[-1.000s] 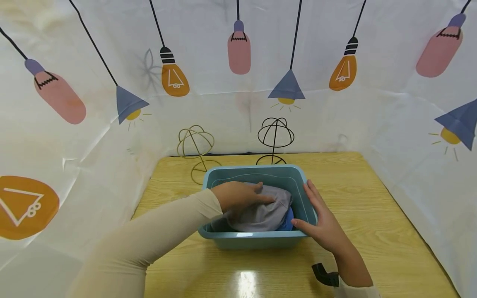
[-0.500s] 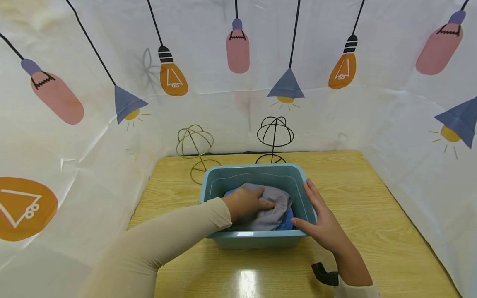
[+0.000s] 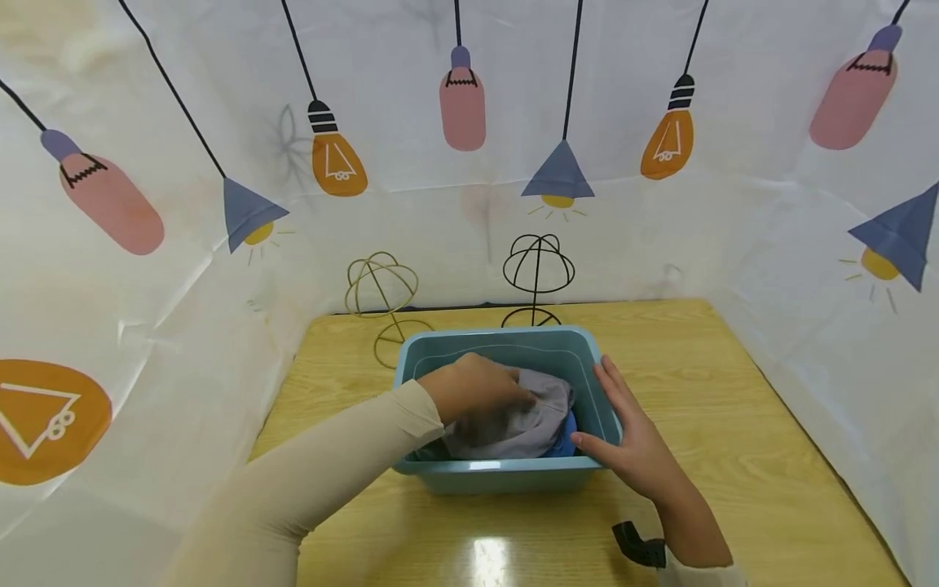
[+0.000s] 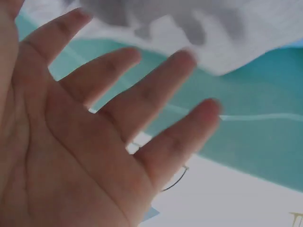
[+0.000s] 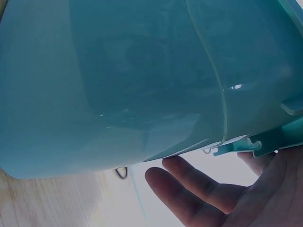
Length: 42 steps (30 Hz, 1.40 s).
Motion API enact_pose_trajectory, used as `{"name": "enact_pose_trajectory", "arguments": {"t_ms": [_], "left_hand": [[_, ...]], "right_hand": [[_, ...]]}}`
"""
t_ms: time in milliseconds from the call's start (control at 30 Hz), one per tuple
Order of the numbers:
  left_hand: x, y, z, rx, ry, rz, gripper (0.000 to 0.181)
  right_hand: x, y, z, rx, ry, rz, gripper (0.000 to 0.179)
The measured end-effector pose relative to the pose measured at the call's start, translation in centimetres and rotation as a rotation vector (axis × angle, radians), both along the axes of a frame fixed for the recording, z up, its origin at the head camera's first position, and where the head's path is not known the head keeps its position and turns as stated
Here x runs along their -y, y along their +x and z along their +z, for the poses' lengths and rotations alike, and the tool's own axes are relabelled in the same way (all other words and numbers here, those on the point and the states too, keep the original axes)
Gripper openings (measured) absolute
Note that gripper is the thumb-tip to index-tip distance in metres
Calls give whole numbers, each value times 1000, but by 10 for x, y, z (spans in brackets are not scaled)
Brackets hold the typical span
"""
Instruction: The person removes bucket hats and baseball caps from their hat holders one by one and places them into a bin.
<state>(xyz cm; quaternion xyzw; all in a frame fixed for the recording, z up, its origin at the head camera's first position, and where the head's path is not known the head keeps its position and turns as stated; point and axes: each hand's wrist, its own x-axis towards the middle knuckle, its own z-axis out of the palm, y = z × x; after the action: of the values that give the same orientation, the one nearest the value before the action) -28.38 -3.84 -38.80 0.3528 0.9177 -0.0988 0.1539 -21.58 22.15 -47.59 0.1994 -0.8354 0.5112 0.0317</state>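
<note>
A teal plastic bin point(image 3: 506, 481) stands on the table, with a crumpled grey cloth point(image 3: 546, 408) and a blue piece point(image 3: 563, 440) beneath it. My left hand point(image 3: 477, 391) reaches inside, over the grey cloth. In the left wrist view its fingers point(image 4: 147, 101) are spread and hold nothing; their shadows fall on the cloth. My right hand point(image 3: 634, 440) rests at the bin's right front corner, fingers straight along the right rim and thumb over the front corner. In the right wrist view the fingers point(image 5: 199, 189) lie along the outer wall. The left palm is hidden in the head view.
Behind the bin stand a gold wire stand point(image 3: 383, 285) and a black wire stand point(image 3: 538, 265). White sheeting point(image 3: 411, 220) printed with lamps surrounds the wooden table point(image 3: 697, 391). A black strap point(image 3: 638, 545) sits at the right wrist.
The left hand moved lower and right over the grey cloth, then lifted back up and left, fingers now bent lower. The right hand stays at the rim.
</note>
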Motion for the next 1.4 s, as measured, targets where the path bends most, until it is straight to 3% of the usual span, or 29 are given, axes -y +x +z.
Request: {"name": "enact_pose_trajectory", "arguments": {"t_ms": [33,67,100,167,367,633,833,1400], "left_hand": [[-1,-1,3,-49,-37,-77,40],[-3,-2,6,-94,-69,-128,48],[-6,-4,8,-165,-111,-217,62],[-12,-6,9,-212,-149,-264,79],[-23,-3,-4,-208,-185,-340,84],[-22,-1,-13,-130,-159,-291,93],[-23,-5,-17,-118,-200,-281,96],[-23,-8,-30,-85,-168,-268,104]], "right_hand": [[0,0,0,-2,1,-1,100],[0,-1,0,-4,2,0,100],[0,-1,0,-4,-1,2,99],[0,-1,-1,-3,-10,6,99],[1,-1,-2,6,-16,8,98],[1,-1,-2,1,-17,11,97],[1,-2,-1,-1,-6,11,98],[0,-1,-1,18,-20,17,98]]}}
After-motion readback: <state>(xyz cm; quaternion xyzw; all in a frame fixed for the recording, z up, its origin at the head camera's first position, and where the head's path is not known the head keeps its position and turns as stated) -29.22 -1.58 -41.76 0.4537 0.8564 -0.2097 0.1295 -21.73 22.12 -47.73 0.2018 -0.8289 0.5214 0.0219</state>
